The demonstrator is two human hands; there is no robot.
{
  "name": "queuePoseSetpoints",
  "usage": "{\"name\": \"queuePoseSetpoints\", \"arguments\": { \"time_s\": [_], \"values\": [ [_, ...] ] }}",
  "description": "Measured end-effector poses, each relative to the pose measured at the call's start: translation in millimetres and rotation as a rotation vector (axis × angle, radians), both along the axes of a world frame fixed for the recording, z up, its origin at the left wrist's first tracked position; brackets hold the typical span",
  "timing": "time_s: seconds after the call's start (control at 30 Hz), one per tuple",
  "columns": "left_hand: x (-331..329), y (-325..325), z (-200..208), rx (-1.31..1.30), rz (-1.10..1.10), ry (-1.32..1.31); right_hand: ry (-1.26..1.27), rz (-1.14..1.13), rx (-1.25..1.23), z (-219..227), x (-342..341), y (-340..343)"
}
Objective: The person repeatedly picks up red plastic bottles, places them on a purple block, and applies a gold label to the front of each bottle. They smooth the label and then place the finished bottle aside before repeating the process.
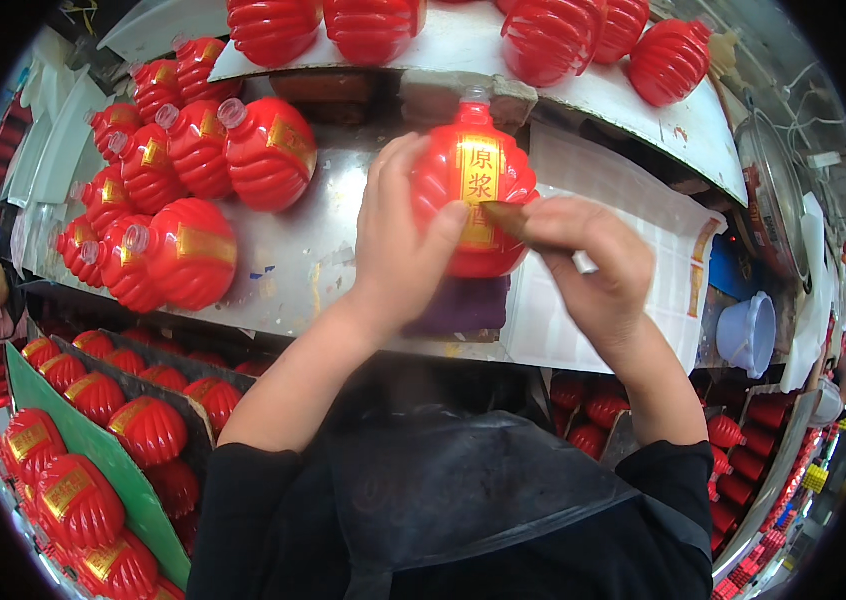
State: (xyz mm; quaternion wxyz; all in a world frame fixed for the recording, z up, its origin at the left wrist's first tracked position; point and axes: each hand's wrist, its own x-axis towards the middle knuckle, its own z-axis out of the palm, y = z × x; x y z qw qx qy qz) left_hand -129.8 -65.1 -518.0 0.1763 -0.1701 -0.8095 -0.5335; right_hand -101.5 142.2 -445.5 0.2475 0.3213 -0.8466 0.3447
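A red, ribbed bottle (510,165) with a clear neck stands on the work table in front of me, its gold label (483,172) facing up toward me. My left hand (391,235) is closed around the bottle's left side, with the thumb beside the label. In my right hand (598,255) is a brown, pointed flat tool (506,219). Its tip rests against the label's lower part, covering some of it. Beneath the bottle lies a dark purple cloth (463,310). To its right, a whitish translucent sheet (623,260) with a grid pattern drapes over the table.
Several red bottles with gold labels (268,155) sit at the table's left. More bottles (555,40) stand on a white raised shelf (678,130) at the back. Bins of bottles (148,430) flank me below, with a green panel (103,455) at left. A pale bucket (746,335) is at right.
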Motion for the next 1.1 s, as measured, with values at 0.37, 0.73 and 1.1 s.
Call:
{"name": "queuePoseSetpoints", "arguments": {
  "time_s": [0.37, 0.73, 1.1],
  "values": [
    [9.4, -2.9, -12.8, 0.019, -0.043, -0.014, -0.44, -0.184, -0.46, -14.6, 14.2, 16.8],
    [8.5, -3.9, -9.4, 0.24, -0.105, -0.215, -0.338, -0.059, -0.085, 26.8, -91.6, -7.4],
    [-1.7, -14.9, 5.1, 0.358, -0.217, -0.395, 0.099, 0.189, 0.275, 36.0, -88.5, -27.0]
  ]
}}
